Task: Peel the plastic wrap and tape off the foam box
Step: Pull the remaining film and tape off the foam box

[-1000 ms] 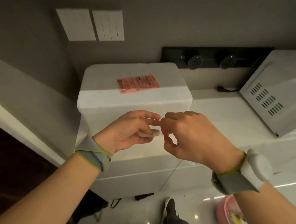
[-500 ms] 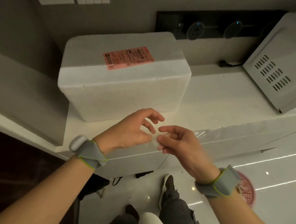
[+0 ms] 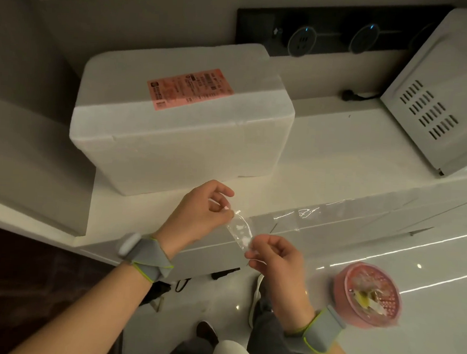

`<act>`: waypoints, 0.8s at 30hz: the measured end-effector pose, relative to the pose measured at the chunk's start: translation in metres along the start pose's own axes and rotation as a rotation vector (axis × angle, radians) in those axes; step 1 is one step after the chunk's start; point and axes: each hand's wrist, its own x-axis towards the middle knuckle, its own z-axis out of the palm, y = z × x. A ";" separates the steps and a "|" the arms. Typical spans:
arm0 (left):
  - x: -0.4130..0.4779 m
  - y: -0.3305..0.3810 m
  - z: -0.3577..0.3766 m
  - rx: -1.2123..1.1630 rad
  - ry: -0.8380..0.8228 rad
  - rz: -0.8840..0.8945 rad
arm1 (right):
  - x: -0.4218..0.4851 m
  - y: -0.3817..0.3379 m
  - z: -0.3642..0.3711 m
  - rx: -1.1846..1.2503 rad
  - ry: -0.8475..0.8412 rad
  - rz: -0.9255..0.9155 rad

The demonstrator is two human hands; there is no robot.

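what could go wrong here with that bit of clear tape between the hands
The clear tape strip is pinched at both ends by the left hand and right hand, so it may fold and stick to itself or the fingers. The pink bin sits off to the right on the floor; a dropped strip could miss it.

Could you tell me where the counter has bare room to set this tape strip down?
Between the foam box and the microwave the counter is bare, as is its front edge right of your hands. Left of the box, the wall leaves no room. The tape strip spans left hand and right hand.
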 end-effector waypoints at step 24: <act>0.005 -0.031 0.009 -0.137 0.183 0.094 | 0.006 0.024 0.013 -0.215 -0.079 -0.319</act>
